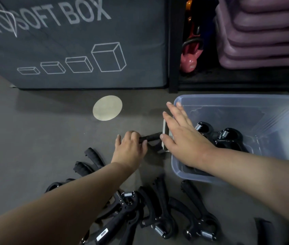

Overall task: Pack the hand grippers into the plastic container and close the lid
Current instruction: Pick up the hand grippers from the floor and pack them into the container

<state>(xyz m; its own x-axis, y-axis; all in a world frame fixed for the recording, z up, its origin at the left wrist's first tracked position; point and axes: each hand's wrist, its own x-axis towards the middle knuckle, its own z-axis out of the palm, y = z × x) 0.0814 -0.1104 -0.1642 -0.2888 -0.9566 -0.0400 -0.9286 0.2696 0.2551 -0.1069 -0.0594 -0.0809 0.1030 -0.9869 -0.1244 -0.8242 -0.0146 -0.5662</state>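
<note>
Your left hand grips one black hand gripper on the grey floor while your right hand hangs flat over the bin's edge.

Black spring-loaded hand grippers [158,216] lie scattered on the grey floor [34,138] below your forearms. Your left hand [130,149] curls its fingers around the handle of one black hand gripper [150,137], just beside the clear plastic container [273,106]. Your right hand [184,137] hovers over the container's near left rim, fingers spread wide and holding nothing. Inside the container lie more grippers [220,137]. Behind stand a dark soft box [87,41] and a pink kettlebell [190,59].
</note>
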